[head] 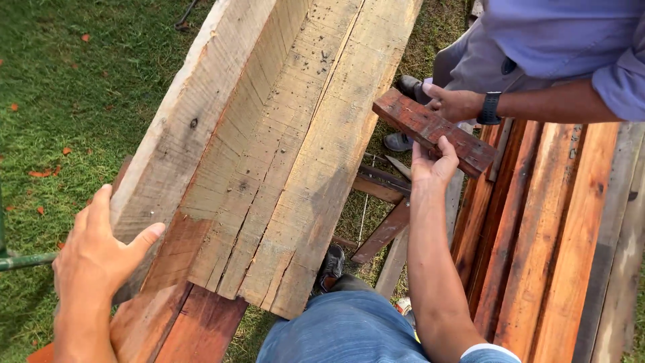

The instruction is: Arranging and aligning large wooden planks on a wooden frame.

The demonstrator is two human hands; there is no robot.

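Near edge: knees in blue jeans (pixel 346 329); a dark shoe (pixel 331 267) sits directly under the trough end.
Left hand (pixel 94 255): fingers wrapped on the near-left wall of the rough wooden trough (pixel 269 148), thumb spread across its face.
Right hand (pixel 433 161): pinches the short reddish block (pixel 433 131), held right of the trough.
Co-worker's hand (pixel 453 104): grips the block's far edge.
Right: stacked reddish planks (pixel 537 228).
Risk: the trough could tip onto the foot; splinters likely; the shared block may slip.

wooden trough (pixel 269 154): pale, rough, cracked, tilted lengthwise | red wood block (pixel 433 131): short, weathered, held aloft
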